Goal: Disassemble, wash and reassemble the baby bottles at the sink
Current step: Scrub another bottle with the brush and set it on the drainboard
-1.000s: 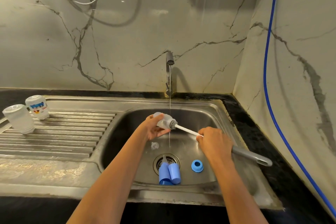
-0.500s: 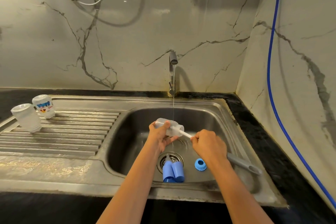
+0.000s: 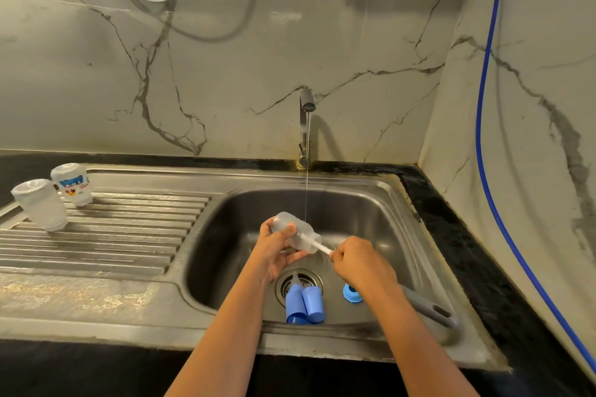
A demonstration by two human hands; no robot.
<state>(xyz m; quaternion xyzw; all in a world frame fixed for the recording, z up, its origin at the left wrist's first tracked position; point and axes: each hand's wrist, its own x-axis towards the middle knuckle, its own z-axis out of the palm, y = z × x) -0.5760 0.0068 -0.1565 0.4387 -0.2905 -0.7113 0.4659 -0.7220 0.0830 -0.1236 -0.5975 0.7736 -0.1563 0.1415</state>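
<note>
Steel sink (image 3: 429, 245), marble walls, left hand (image 3: 274, 251) holding bottle (image 3: 295, 234)

I saw a black counter (image 3: 477, 255) carrying a steel sink (image 3: 380, 200) with a ribbed drainboard (image 3: 122, 235) on its left. Two clear bottle bodies (image 3: 40, 205) stood mouth-down on the drainboard's far left, just beside each other, one printed (image 3: 72, 184). In the basin, two blue caps (image 3: 303, 303) lay side by side over the drain (image 3: 298, 279), a blue ring (image 3: 351, 293) just right of them.

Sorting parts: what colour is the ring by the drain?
Blue ring, clearest in the head view.
</note>
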